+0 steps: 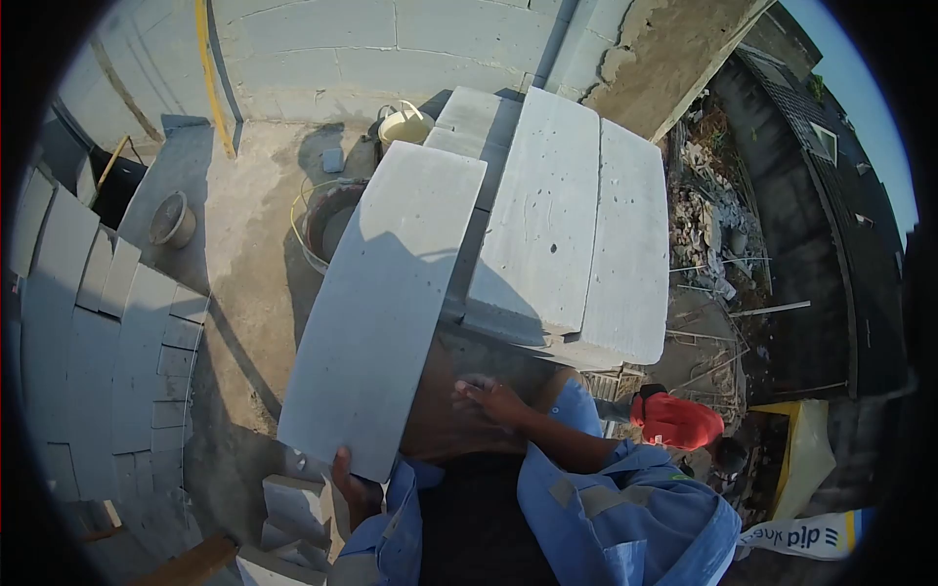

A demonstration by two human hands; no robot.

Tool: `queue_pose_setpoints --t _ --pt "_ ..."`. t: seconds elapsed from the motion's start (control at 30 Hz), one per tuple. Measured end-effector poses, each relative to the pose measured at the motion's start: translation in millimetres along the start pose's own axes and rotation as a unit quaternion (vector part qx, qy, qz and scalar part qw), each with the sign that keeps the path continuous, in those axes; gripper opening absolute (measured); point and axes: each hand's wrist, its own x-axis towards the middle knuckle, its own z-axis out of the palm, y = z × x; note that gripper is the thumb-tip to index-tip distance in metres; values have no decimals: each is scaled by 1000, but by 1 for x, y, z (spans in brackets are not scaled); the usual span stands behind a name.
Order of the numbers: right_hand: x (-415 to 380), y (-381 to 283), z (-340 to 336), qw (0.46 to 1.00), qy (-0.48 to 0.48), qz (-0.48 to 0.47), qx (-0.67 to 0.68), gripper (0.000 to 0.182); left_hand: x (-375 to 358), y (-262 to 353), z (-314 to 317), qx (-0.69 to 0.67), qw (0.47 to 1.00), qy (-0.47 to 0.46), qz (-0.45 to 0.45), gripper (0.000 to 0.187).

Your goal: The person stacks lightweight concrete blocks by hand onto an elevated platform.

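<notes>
A long pale grey lightweight concrete block (391, 264) slants across the middle of the view. My left hand (354, 485) grips its near end at the lower left corner, with the fingers partly hidden by the edge. Right of the block's near half, my right hand (487, 398) is held in front of my body, apart from the block. Its fingers are loosely bent and a little apart, with nothing visible in them. More blocks of the same kind (537, 225) lie side by side just to the right, one lower block partly covered.
A round tub (330, 220) and a cream bucket (405, 125) stand beyond the block. Another bucket (174, 221) is at left, near stacked blocks (88, 322). Broken block pieces (293, 513) lie by my left hand. A person in red (679, 420) is lower down at right, past a drop.
</notes>
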Motion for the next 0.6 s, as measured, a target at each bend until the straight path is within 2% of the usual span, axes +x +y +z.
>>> queue_pose_setpoints --t 0.03,0.1,0.23,0.33,0.4,0.47,0.6 --pt "-11 7 -11 994 27 24 -104 68 12 -5 16 20 999 -29 19 67" --pt "3 70 -42 954 138 -34 -265 71 41 -19 55 22 997 -70 28 62" --pt "-13 84 -66 959 166 -26 -228 75 92 -47 135 17 998 -65 19 57" --pt "-28 80 -70 946 211 -81 -232 71 129 -64 172 5 998 -61 -21 57" --pt "-33 75 -70 958 217 -39 -181 68 150 -66 195 11 996 -77 -49 58" --pt "-7 116 -83 952 232 -48 -196 67 165 -67 208 -17 994 -94 -53 61" --pt "8 127 -82 926 262 -42 -269 67 183 -63 214 54 984 -114 -128 60"
